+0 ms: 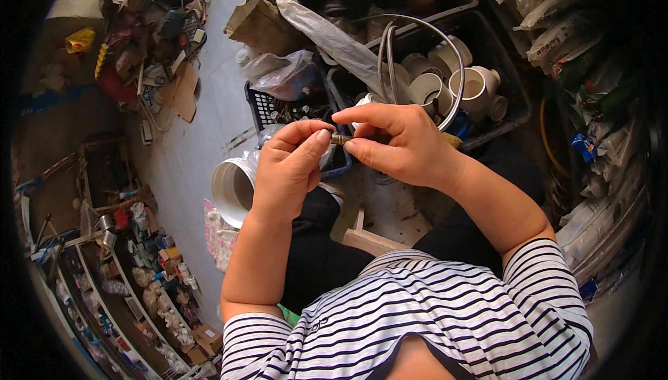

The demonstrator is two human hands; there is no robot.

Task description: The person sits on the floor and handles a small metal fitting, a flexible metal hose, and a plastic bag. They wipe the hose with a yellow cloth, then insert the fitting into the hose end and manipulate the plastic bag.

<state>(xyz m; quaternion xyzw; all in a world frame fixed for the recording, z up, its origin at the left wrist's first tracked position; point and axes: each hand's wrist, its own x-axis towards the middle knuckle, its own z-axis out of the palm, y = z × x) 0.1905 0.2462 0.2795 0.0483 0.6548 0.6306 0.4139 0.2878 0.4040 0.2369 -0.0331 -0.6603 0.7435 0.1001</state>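
Between my two hands is a small brass-coloured cylindrical fitting (339, 139) with ridges round it, held roughly level. My left hand (289, 161) pinches its left end, where something small and dark shows at the fingertips. From the other side, the thumb and fingers of my right hand (407, 143) close on the right end. Fingertips cover both ends, so the fitting's exact kind is hidden. Just below and behind the hands sits a dark plastic basket (262, 106) with small metal parts and clear plastic bags in it.
A white bucket (220, 184) lies tipped beside my left forearm. Beyond my right hand, a black crate (520, 112) holds white pipe fittings (473, 86) and a looped grey hose (456, 49). Wrapped goods (557, 25) line the right, loaded shelves (115, 303) the left. A wooden stool (376, 241) stands near my legs.
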